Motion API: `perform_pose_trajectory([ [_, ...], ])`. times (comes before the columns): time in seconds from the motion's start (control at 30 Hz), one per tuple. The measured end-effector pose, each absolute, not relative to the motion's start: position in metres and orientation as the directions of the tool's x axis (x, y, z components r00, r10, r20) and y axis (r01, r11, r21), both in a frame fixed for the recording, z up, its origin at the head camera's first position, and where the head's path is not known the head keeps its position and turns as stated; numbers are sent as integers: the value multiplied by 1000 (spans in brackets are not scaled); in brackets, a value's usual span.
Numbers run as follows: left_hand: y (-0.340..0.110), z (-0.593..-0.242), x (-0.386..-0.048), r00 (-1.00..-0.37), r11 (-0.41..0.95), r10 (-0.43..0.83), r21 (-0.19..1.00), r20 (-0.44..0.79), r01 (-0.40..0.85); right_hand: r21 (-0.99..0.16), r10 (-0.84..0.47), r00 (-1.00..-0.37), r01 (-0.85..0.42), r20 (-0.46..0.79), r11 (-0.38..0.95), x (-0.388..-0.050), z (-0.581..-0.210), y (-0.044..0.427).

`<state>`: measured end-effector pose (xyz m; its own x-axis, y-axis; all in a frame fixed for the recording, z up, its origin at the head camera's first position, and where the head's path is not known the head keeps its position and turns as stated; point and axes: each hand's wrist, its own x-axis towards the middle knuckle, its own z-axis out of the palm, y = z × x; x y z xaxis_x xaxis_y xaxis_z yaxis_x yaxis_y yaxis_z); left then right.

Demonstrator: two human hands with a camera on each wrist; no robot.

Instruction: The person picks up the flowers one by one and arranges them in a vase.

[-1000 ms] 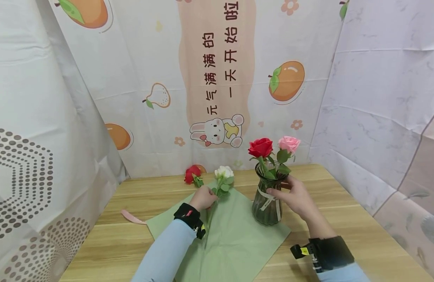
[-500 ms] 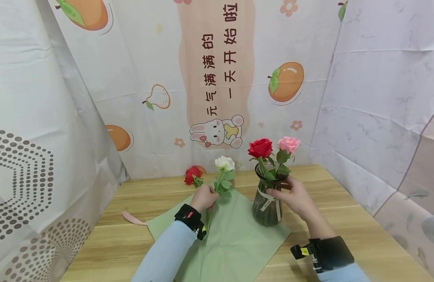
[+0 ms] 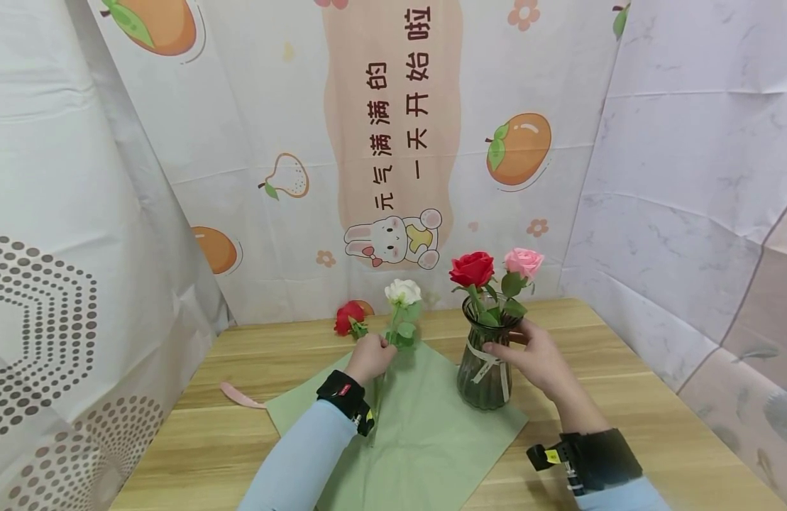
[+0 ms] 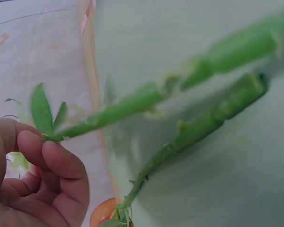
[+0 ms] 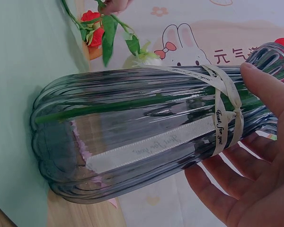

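My left hand [image 3: 370, 357] pinches the green stem [image 4: 128, 105] of a white rose [image 3: 402, 292] between thumb and fingertips; the bloom stands above the hand. Just behind that hand, a red rose [image 3: 348, 317] lies at the back of the table, and its thick stem [image 4: 199, 127] lies along the green sheet [image 3: 431, 440]. My right hand [image 3: 538, 355] grips the neck of a ribbed dark glass vase [image 3: 482, 380] from the right side. Upright in the vase are a red rose [image 3: 472, 270] and a pink rose [image 3: 524, 262]. A printed cream ribbon [image 5: 221, 113] is tied round its neck.
The vase stands on the right part of the green sheet, which covers the middle of the wooden table [image 3: 597, 369]. A pink ribbon [image 3: 240, 395] sticks out from the sheet's left corner. A printed curtain [image 3: 265, 234] hangs behind the table.
The white rose rose slightly and turned more upright, then its bloom shifted a little left. My right hand and the vase have stayed in place.
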<state>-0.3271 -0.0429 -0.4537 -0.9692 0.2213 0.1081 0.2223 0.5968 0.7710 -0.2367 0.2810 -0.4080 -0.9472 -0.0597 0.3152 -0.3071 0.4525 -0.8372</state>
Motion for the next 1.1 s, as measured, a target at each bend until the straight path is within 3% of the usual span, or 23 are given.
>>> perform_pose_trajectory([
  [0.73,-41,-446,-328,-986,488,155,864,54,124,-834,-47,-951,-290,304,470,-236,-408,281],
  [0.97,-42,-446,-328,-989,425,124,896,82,127,-836,-47,-952,-289,303,466,-237,-409,281],
  [1.1,-42,-444,-328,-985,482,93,859,146,173,-834,-46,-951,-290,305,469,-237,-408,281],
])
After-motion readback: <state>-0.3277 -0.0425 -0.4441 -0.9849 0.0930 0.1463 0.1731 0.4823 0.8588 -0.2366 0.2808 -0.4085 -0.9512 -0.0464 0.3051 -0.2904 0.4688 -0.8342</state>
